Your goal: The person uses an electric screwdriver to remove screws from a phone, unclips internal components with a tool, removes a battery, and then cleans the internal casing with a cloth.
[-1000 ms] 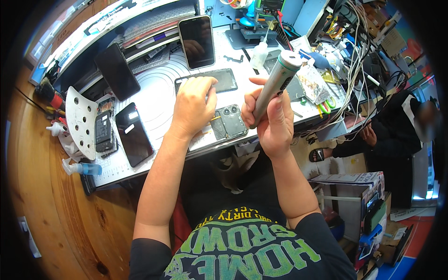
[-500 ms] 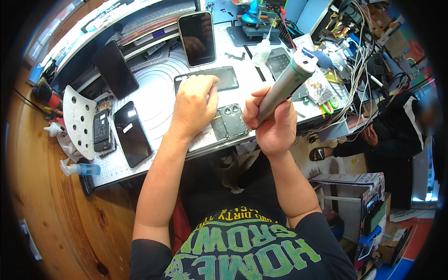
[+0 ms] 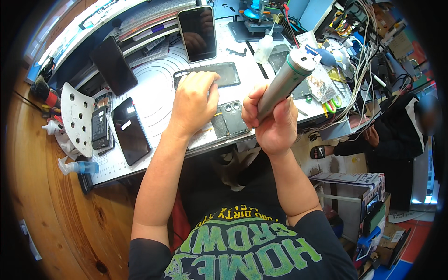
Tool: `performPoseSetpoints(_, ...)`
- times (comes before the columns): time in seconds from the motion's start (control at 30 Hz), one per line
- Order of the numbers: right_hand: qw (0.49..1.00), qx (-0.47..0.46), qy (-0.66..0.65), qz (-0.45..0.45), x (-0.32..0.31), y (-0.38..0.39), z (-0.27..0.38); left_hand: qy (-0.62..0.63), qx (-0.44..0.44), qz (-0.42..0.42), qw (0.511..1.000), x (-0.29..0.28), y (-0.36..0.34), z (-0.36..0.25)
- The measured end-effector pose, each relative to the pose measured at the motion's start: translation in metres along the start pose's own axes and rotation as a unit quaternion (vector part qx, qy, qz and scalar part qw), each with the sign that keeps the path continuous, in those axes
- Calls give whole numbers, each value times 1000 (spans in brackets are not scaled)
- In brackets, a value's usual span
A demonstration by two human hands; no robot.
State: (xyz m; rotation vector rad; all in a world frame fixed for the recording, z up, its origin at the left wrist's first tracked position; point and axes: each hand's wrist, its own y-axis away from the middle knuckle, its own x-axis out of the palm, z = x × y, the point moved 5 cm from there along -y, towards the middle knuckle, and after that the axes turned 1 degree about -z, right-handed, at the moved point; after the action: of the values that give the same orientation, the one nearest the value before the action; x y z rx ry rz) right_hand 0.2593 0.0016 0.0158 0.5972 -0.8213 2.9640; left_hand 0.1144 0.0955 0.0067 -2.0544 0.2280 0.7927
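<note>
My right hand [image 3: 273, 119] grips a silver cylindrical tool [image 3: 284, 81] with a green ring near its raised top. My left hand [image 3: 193, 105] has its fingers curled together over the near edge of a dark, rectangular phone panel [image 3: 226, 74]; the fingertips are partly hidden, and what they hold is unclear. Between and below my hands lies an opened phone [image 3: 226, 123] with a camera cluster. A white dropper bottle [image 3: 263, 49] stands beyond the tool.
Two phones [image 3: 196, 35] [image 3: 112, 65] lean upright at the back. Left are a dark phone [image 3: 130, 135], an opened phone [image 3: 100, 126], a perforated white holder [image 3: 74, 112] and a spray bottle [image 3: 81, 166]. Cables and clutter [image 3: 368, 70] crowd the right; a seated person [image 3: 396, 130] is beyond.
The silver tool's top has moved right and tilted further rightward, with my right hand shifting slightly right. My left hand holds its pose. The bench sits slightly higher in the view.
</note>
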Motion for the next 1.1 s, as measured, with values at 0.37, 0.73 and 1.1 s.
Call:
performPoseSetpoints(0.37, 1000, 14, -12, 1, 4, 1, 1, 2, -11, 0, 1000, 0, 3, 2)
performPoseSetpoints(0.73, 998, -4, -57, -12, -5, 5, -4, 2, -5, -2, 1000, 2, 2, 0)
performPoseSetpoints(1.1, 998, 49, 23, -27, -6, 8, -10, 11, -6, 14, 1000, 5, 1, -3)
